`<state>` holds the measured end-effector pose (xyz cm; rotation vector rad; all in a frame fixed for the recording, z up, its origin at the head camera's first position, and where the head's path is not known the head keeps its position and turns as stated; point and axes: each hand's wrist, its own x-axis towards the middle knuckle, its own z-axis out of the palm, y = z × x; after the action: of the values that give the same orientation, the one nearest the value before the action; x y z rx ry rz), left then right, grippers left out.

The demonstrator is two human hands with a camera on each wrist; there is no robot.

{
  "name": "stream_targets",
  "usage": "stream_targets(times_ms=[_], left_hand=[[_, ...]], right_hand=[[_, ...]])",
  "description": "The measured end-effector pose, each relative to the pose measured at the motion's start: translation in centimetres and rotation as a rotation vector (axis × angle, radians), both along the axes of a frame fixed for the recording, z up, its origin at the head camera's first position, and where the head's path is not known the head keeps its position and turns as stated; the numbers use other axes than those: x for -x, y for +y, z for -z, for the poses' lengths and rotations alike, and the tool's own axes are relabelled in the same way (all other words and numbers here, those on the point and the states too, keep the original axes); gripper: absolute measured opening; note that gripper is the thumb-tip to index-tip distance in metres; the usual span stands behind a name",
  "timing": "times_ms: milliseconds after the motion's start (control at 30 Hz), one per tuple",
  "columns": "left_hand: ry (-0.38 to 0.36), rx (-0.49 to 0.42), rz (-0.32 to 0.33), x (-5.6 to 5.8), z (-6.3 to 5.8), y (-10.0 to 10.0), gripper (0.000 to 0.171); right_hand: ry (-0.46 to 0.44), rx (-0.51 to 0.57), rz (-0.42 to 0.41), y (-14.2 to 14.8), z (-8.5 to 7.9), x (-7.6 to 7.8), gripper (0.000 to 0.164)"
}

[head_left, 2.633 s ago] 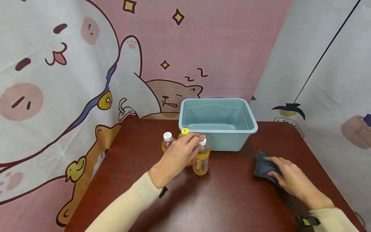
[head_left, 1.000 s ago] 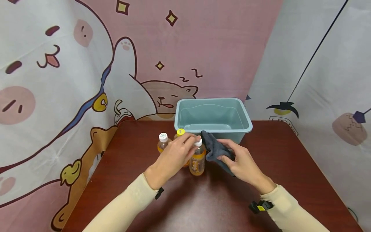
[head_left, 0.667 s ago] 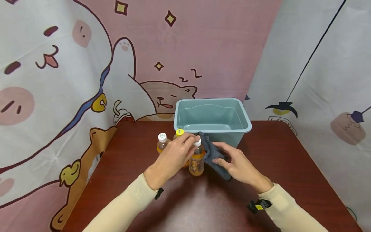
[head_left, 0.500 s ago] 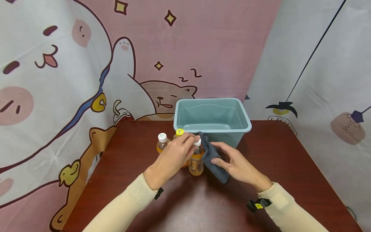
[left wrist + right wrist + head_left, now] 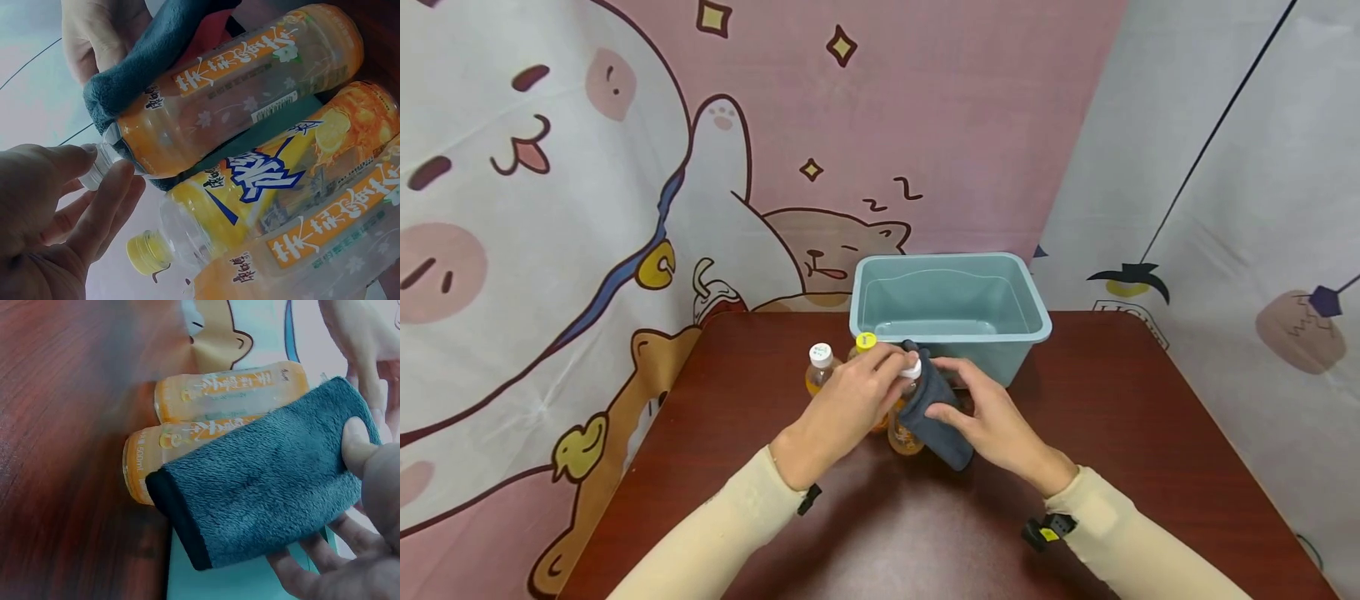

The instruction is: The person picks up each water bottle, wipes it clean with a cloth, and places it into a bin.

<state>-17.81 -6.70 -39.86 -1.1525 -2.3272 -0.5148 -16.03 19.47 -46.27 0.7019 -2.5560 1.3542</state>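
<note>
My left hand pinches the white cap of a clear drink bottle with an orange label, which stands upright on the table. From the right, my right hand holds a folded dark grey-blue cloth between thumb and fingers. The cloth lies against that bottle's side and hides much of its label in the head view. Beside it stand a bottle with a yellow cap and a second white-capped bottle, both partly behind my left hand.
A light blue plastic bin stands just behind the bottles on the dark red-brown table. A cartoon-printed curtain hangs behind and around the table.
My right hand has carried the cloth from the table's right side leftward to the capped bottle. In the last half second it has moved farther over the bottle's label. My left hand keeps its place.
</note>
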Motion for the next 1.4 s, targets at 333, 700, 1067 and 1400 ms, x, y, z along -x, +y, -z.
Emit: stream_targets(times_ms=[333, 700, 1067, 1400], left_hand=[[0.011, 0.005, 0.011, 0.3, 0.0, 0.1, 0.034], [-0.012, 0.012, 0.014, 0.1, -0.3, -0.1, 0.034], [-0.046, 0.024, 0.006, 0.1, -0.1, 0.0, 0.034], [-0.039, 0.031, 0.007, 0.2, -0.3, -0.1, 0.035]], right_hand=[[0.153, -0.12, 0.074, -0.1, -0.4, 0.4, 0.054], [0.047, -0.23, 0.021, 0.1, 2.3, 1.2, 0.038], [0.048, -0.409, -0.047, 0.2, 4.0, 1.3, 0.036], [-0.102, -0.452, -0.017, -0.3, 4.7, 1.4, 0.076]])
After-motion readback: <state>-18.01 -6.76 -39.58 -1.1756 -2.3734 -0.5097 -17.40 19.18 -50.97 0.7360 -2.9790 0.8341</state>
